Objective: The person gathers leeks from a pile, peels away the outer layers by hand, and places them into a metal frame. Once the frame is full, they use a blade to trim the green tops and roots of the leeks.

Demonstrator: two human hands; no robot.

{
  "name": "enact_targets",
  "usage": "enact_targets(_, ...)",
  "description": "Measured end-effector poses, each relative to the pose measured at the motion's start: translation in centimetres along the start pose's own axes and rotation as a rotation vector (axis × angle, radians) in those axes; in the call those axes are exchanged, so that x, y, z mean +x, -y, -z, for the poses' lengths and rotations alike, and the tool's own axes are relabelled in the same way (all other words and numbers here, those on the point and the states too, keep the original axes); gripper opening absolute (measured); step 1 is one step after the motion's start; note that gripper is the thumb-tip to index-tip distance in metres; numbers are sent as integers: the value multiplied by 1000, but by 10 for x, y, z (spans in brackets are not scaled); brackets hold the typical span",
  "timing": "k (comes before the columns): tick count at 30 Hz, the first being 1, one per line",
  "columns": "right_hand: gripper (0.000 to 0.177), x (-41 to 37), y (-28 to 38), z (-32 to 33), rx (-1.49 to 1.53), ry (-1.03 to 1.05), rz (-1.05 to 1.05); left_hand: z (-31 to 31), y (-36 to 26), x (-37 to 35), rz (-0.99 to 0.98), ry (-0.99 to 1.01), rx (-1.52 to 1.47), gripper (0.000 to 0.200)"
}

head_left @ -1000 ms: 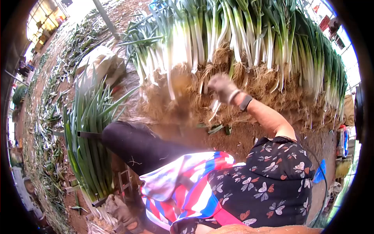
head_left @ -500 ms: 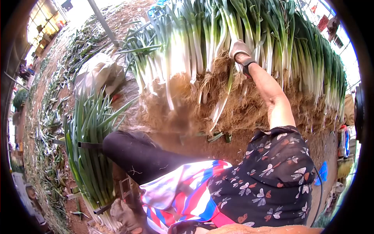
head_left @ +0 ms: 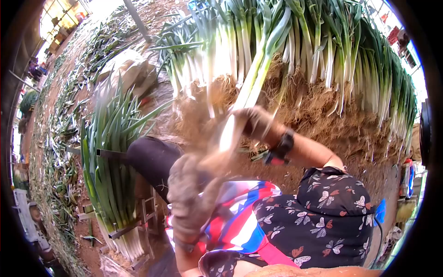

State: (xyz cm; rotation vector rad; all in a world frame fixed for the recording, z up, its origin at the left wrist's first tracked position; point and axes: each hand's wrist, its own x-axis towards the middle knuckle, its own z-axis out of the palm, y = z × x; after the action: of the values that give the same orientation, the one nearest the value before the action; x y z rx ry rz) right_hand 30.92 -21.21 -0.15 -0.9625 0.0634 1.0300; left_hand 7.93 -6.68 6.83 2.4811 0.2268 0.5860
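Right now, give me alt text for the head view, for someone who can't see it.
A gloved right hand grips leek-like stalks by their pale lower part, with the gloved left hand, motion-blurred, near their root end. Beyond is a long row of similar plants with brown roots; a separate green bundle is at the picture's left.

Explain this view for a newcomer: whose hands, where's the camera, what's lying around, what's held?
No machine here: these are a person's own gloved hands, seen by a camera worn on the head, looking forward and down. The right hand grips some long leek-like stalks by their pale lower part. The left hand is near their lower end; blur hides whether it touches them. Beyond lies a wide pile of similar plants, roots toward the person. To the picture's left is another bundle.
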Motion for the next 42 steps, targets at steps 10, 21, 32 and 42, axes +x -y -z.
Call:
enact_targets(10,21,1,-112,-38,-819,432,204,7,39,-27,194,204,572,50)
enact_targets(21,67,30,-87,-20,-2132,247,1237,115,52,-116,826,178,-108,25)
enact_targets(32,49,103,-85,-34,-1914,542,1251,87,95,-172,374,21,637,22)
enact_targets(42,39,43,-54,-155,-1875,579,1682,94,83,-201,328,-189,964,53)
